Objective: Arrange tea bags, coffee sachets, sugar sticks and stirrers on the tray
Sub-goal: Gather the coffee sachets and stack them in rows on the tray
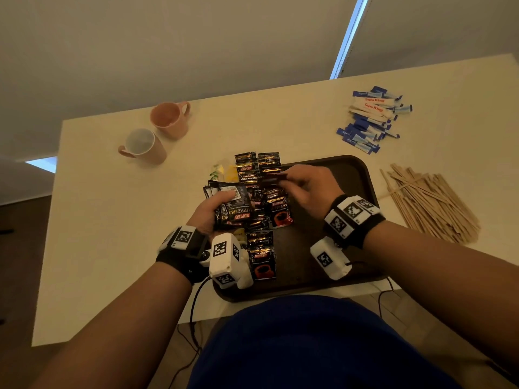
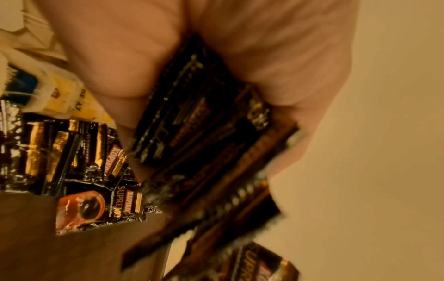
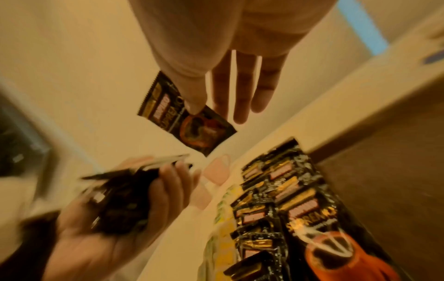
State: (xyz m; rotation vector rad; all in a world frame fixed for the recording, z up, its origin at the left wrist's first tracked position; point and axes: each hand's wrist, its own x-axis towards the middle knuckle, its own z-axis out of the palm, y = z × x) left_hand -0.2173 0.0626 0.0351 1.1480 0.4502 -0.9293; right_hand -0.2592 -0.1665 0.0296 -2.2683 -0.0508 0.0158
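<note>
One coffee sachet is pinched between thumb and forefinger of the right hand, held above the far left part of the tray, its long axis probably crossways. Below it lie rows of sachets. The left hand, nearer the person, clasps a stack of sachets.

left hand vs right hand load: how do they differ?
The left hand grips a stack of coffee sachets with curled fingers; the right hand pinches a single sachet at one edge, its other fingers extended. The left is over the tray's left edge, the right further in above the tray. Both hold the same black Kopiko packets.
</note>
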